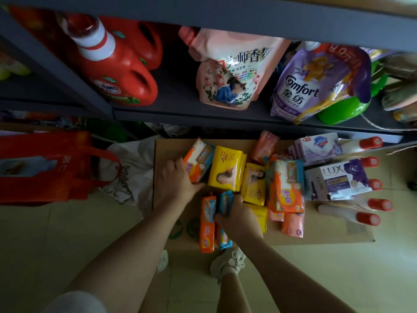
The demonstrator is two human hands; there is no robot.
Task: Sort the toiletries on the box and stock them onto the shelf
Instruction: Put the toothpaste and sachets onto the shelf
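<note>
A flat cardboard box on the floor carries a pile of soap packs. My left hand grips an orange-and-white soap pack at the box's far left. My right hand holds a blue-edged soap pack upright near the box's front, beside an orange pack. Yellow soap packs lie in the middle. A LUX box and a Safeguard box sit on the right, with several white bottles with red caps along the right side. The dark shelf stands just behind.
The shelf holds red detergent jugs, a pink refill pouch, a purple Comfort pouch and a green bottle. A red bag and a white bag lie left of the box. My shoes stand at its front edge.
</note>
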